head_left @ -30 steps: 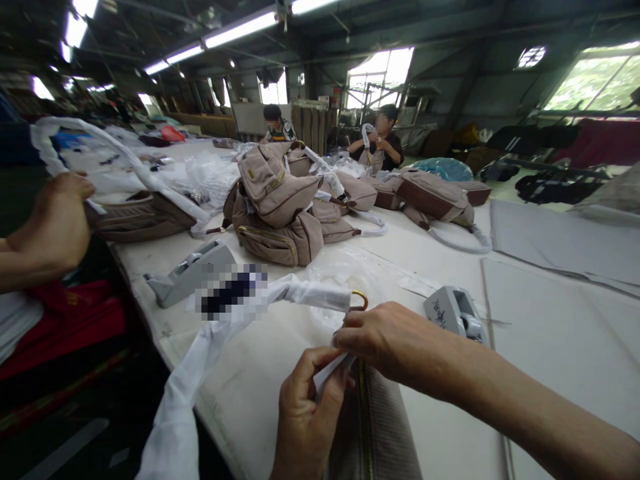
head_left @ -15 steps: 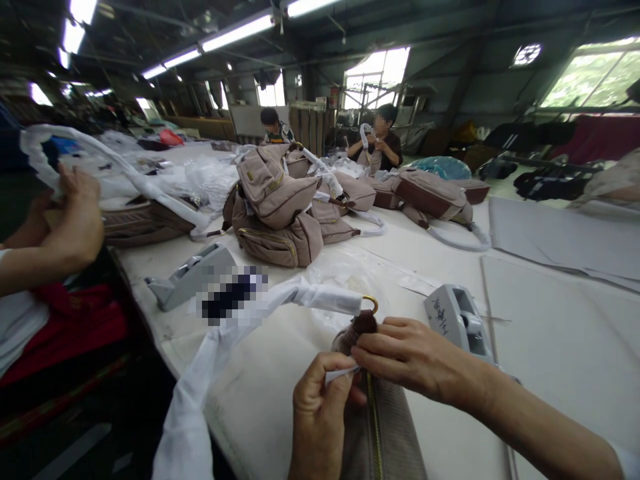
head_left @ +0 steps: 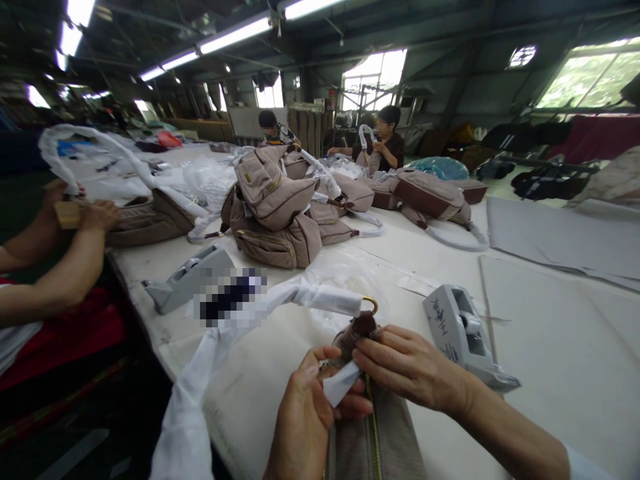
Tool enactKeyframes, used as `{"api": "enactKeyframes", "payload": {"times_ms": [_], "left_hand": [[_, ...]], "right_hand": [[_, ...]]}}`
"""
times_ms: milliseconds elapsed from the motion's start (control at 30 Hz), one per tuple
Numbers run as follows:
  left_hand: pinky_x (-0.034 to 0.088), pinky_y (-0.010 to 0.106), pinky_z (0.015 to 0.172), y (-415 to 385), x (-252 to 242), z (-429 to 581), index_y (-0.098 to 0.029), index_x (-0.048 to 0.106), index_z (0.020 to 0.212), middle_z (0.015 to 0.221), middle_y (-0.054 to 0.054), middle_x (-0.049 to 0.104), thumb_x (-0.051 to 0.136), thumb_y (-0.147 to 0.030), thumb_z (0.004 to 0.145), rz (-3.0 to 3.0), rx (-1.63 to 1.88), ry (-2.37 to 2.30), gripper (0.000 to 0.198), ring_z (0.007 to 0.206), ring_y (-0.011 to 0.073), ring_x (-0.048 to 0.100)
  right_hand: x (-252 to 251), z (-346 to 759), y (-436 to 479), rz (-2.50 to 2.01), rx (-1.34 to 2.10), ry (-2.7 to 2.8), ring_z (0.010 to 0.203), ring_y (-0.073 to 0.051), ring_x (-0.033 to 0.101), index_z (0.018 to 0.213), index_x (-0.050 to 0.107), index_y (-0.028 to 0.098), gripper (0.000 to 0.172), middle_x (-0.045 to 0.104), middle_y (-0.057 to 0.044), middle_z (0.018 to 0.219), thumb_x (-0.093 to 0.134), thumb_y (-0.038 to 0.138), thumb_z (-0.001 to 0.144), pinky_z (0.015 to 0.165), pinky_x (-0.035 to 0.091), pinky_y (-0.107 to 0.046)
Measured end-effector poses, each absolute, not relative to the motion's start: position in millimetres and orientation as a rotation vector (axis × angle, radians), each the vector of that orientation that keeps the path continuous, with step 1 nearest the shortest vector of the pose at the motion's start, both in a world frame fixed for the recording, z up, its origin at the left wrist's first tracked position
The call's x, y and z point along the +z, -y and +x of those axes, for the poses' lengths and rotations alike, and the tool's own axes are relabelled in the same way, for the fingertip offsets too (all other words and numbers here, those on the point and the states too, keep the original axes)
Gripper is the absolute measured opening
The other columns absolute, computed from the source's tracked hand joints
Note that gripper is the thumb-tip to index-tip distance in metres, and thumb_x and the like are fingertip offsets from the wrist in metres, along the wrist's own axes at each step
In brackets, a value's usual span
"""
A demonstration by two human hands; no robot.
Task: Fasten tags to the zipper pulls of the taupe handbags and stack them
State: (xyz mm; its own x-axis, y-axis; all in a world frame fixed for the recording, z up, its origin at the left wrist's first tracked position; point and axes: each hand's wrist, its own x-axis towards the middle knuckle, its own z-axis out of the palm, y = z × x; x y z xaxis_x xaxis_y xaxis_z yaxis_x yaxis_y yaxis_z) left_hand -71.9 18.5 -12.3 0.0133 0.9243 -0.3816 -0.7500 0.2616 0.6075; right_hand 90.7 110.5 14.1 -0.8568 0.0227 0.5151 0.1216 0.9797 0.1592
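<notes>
A taupe bag with a gold zipper lies in front of me, with a gold ring at its leather tab. Its strap, wrapped in white paper, curves off to the left. My right hand pinches the end of the bag just below the tab, at the edge of a small white strip. Curled around the bag's near side, my left hand has thumb and fingers about the strip and bag end; its exact grip is partly hidden.
Grey tape dispensers stand to the right and left. A pile of taupe bags lies ahead. A co-worker's hands are at the far left; two people sit across the table. Grey sheets lie at the right.
My left hand has opened somewhat and shifted left, showing more of the white strip. The co-worker's hands at left have lowered. A person across the table has moved an arm outward.
</notes>
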Motion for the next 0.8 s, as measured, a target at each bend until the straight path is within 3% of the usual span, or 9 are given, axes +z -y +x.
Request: {"api": "enactKeyframes", "payload": {"times_ms": [133,267,367,500,600,733,800], "left_hand": [[0.048,0.025,0.055,-24.3,-11.0,-83.0,-0.012,0.062,0.082,0.070,0.007,0.068,0.062,-0.038,0.078,0.422,1.109,-0.961,0.026,0.053,0.0147,0.063],[0.047,0.022,0.053,-22.8,-13.2,-80.3,-0.012,0.064,0.077,0.066,0.003,0.064,0.072,-0.033,0.071,0.452,1.034,-1.003,0.023,0.052,0.0102,0.058],[0.047,0.020,0.051,-19.9,-15.7,-75.5,-0.015,0.064,0.073,0.060,-0.002,0.060,0.079,-0.033,0.061,0.408,1.092,-1.099,0.027,0.055,0.0103,0.055],[0.047,0.019,0.051,-19.7,-21.3,-73.0,-0.015,0.062,0.067,0.057,-0.003,0.058,0.080,-0.042,0.057,0.458,1.101,-1.167,0.033,0.053,0.0099,0.052],[0.047,0.019,0.052,-19.6,-23.0,-70.6,-0.016,0.062,0.067,0.055,-0.003,0.058,0.080,-0.044,0.054,0.469,1.095,-1.190,0.036,0.052,0.0103,0.053],[0.047,0.019,0.052,-17.9,-18.0,-62.3,-0.015,0.063,0.067,0.055,-0.002,0.059,0.081,-0.044,0.052,0.468,1.133,-1.202,0.037,0.051,0.0102,0.052],[0.046,0.018,0.050,-16.6,-13.9,-57.2,-0.015,0.063,0.068,0.055,-0.002,0.059,0.080,-0.042,0.053,0.455,1.161,-1.225,0.035,0.050,0.0096,0.052]], "right_hand": [[13.1,87.9,-112.0,-0.086,-0.246,2.593,0.071,-0.015,0.053,0.099,0.061,0.009,0.025,0.067,-0.009,0.093,0.038,0.015,0.095,0.068,0.045,-0.030],[11.4,83.0,-105.5,-0.110,-0.284,2.591,0.072,-0.015,0.053,0.099,0.062,0.011,0.020,0.067,-0.007,0.096,0.043,0.017,0.093,0.063,0.045,-0.029],[3.1,89.2,-92.8,-0.226,-0.268,2.498,0.082,-0.015,0.056,0.104,0.061,0.014,0.019,0.065,-0.006,0.105,0.045,0.016,0.093,0.072,0.048,-0.028],[-15.0,140.5,-79.2,-1.013,-0.011,1.993,0.101,-0.015,0.056,0.113,0.058,0.017,0.025,0.060,-0.010,0.112,0.048,0.019,0.090,0.086,0.046,-0.028],[-24.7,204.2,-79.5,-1.688,0.307,1.467,0.104,-0.021,0.053,0.098,0.064,0.015,0.029,0.055,-0.012,0.116,0.049,0.036,0.085,0.084,0.045,-0.034],[-37.2,264.3,-88.7,-1.939,0.655,1.310,0.085,-0.025,0.058,0.067,0.065,0.013,0.028,0.064,-0.007,0.079,0.059,0.039,0.074,0.071,0.045,-0.035],[-44.4,274.7,-91.6,-2.008,0.852,1.222,0.078,-0.022,0.059,0.065,0.063,0.013,0.026,0.063,-0.004,0.069,0.060,0.037,0.075,0.067,0.044,-0.033]]}}
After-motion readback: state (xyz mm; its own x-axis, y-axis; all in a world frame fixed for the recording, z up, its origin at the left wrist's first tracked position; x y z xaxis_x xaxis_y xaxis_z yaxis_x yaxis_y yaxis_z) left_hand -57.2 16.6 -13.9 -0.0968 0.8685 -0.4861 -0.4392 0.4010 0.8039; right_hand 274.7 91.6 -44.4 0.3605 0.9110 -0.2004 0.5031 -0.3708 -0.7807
